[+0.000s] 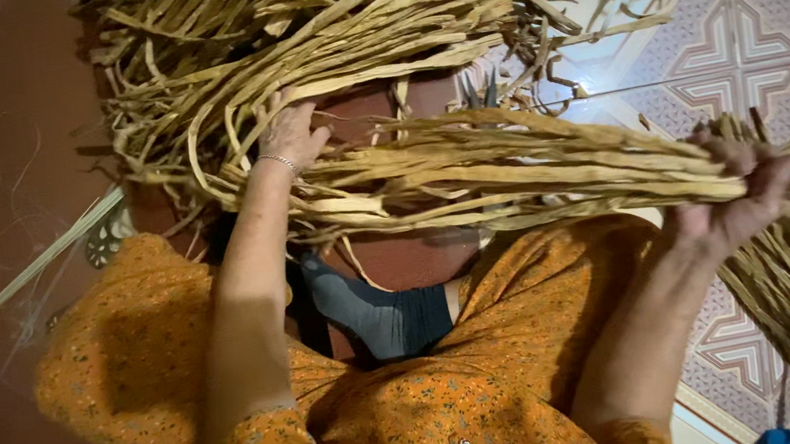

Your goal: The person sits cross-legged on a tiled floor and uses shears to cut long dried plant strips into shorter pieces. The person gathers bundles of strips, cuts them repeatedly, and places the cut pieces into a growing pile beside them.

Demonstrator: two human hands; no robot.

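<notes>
Two hands hold one dried-strip bundle (529, 170): right grip (738, 195) clenched around it, left grip (289, 135) loosely curled.

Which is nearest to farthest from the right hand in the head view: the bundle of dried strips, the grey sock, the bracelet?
From the right hand:
1. Bundle of dried strips: gripped in that hand, stretching toward the left hand.
2. Grey sock: lower middle, between the forearms.
3. Bracelet: on the left wrist, across the frame. It comes close to the sock, but lies slightly farther.
</notes>
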